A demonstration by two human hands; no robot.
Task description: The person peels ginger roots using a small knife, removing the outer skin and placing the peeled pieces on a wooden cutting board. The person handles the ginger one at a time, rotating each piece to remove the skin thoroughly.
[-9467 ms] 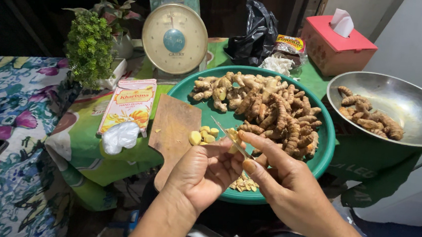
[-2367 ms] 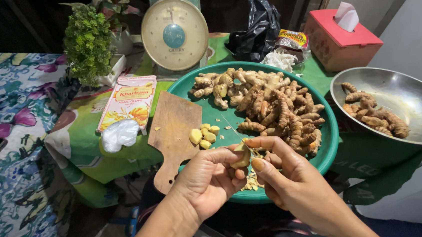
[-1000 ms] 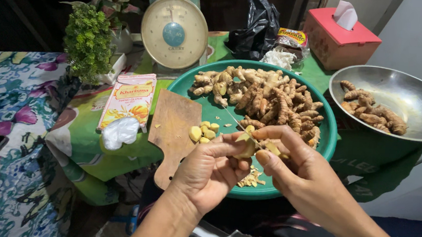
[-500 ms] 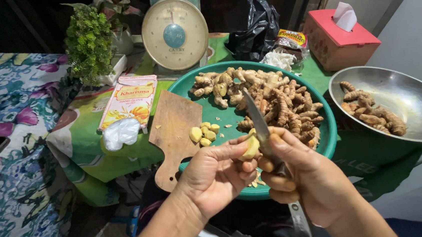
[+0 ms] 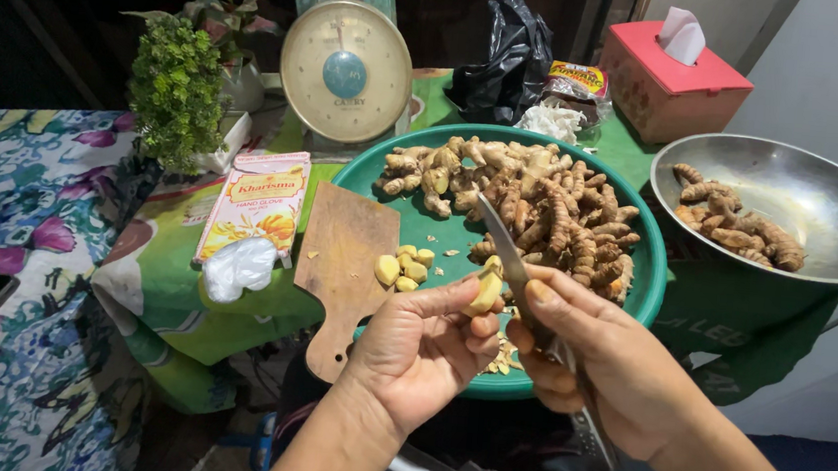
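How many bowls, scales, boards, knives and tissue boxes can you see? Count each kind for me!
Green basin: 1
Metal bowl: 1
Dial scale: 1
Wooden cutting board: 1
Knife, held in the right hand: 1
Pink tissue box: 1
Total: 6
The left hand holds a peeled yellow root piece.

The knife [image 5: 503, 247] between the right hand's [image 5: 608, 365] fingers has a smooth, shiny metal blade. The peeled root piece [image 5: 485, 291] at the left hand's [image 5: 425, 351] fingertips looks pale, moist and smooth. Beyond the fingers, the unpeeled roots [image 5: 541, 200] are rough and matt in a glossy green plastic basin [image 5: 650, 274]. Left of the fingers lies a matt wooden cutting board [image 5: 343, 249].
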